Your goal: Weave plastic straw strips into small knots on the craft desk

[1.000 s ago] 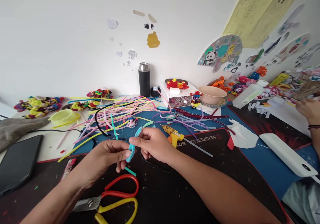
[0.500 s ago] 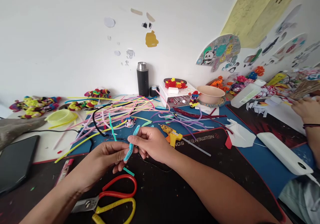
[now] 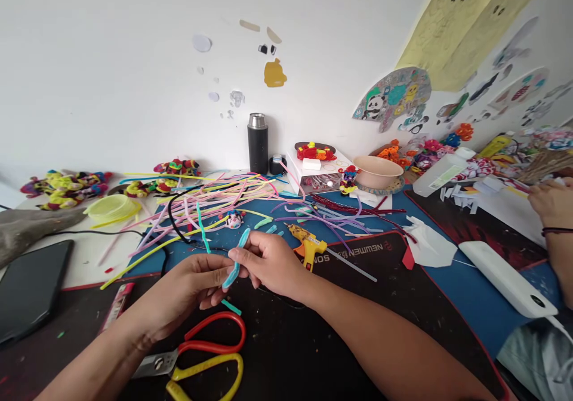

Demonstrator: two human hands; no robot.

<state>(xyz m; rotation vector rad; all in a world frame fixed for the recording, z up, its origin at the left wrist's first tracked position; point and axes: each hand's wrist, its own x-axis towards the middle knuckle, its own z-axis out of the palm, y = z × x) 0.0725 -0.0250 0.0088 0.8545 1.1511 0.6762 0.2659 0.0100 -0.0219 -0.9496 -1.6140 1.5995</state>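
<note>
Both my hands meet over the dark desk mat (image 3: pixel 313 341) and pinch one short light-blue pipe cleaner (image 3: pixel 236 264). My left hand (image 3: pixel 188 287) grips its lower end with fingers curled. My right hand (image 3: pixel 268 261) pinches its middle between thumb and forefinger. The upper end sticks out above my fingers. A short green piece (image 3: pixel 233 307) lies just below my left hand. Scissors (image 3: pixel 201 353) with red and yellow handles rest on the mat under my left wrist.
A heap of coloured pipe cleaners (image 3: pixel 215 201) spreads behind my hands. A yellow glue gun (image 3: pixel 308 243) lies to the right. A black flask (image 3: pixel 258 142), a bowl (image 3: pixel 377 171), a phone (image 3: pixel 29 287) and a white bar (image 3: pixel 505 278) are around. Another person's hand (image 3: pixel 548 201) works at far right.
My hands stay together on the blue pipe cleaner and shift slightly. The piece looks bent a little differently near my right thumb.
</note>
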